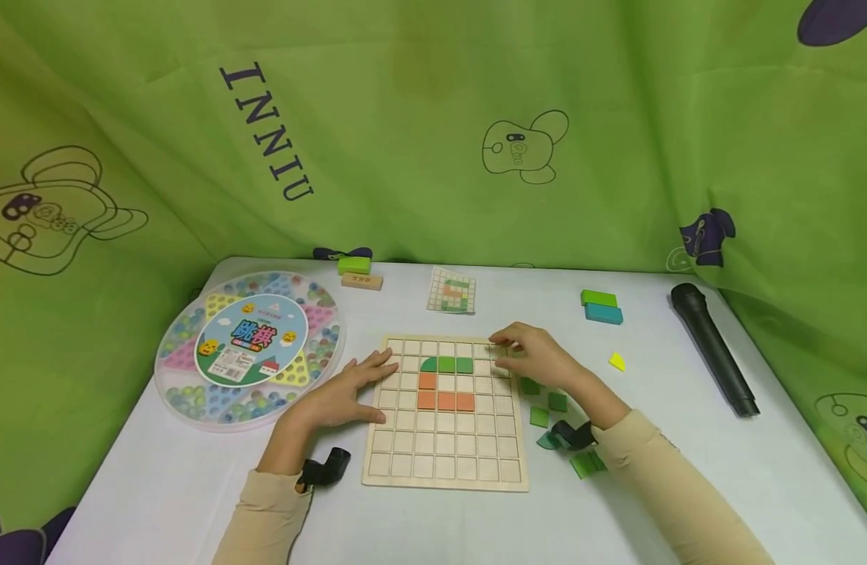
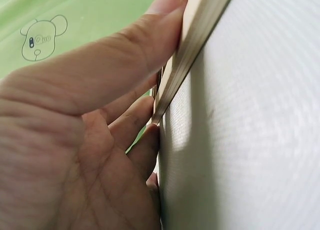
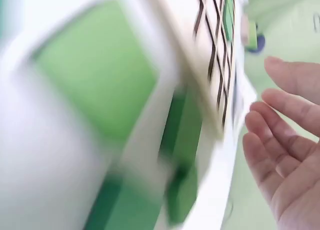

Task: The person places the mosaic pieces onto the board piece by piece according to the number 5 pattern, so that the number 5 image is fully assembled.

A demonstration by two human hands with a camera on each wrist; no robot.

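A wooden grid board (image 1: pixel 443 468) lies mid-table. In its upper rows sit green tiles (image 1: pixel 446 364), one with a rounded corner, and orange tiles (image 1: pixel 447 401) below them. My left hand (image 1: pixel 337 399) rests at the board's left edge; its thumb (image 2: pixel 145 40) touches the rim in the left wrist view. Over the upper right corner hovers my right hand (image 1: pixel 539 357), with relaxed fingers and nothing seen in them in the right wrist view. Loose green tiles (image 1: pixel 539 417) lie right of the board, partly hidden by the right arm; one green tile (image 3: pixel 100 70) looms blurred in the right wrist view.
A patterned card (image 1: pixel 451 290) lies behind the board. At left is a round marble game box (image 1: pixel 252 340). Small blocks stand at the back: green (image 1: pixel 354 265), wooden (image 1: pixel 362 281), green (image 1: pixel 599 298) and teal (image 1: pixel 603 314). A yellow piece (image 1: pixel 617 361) and black microphone (image 1: pixel 715 349) lie right.
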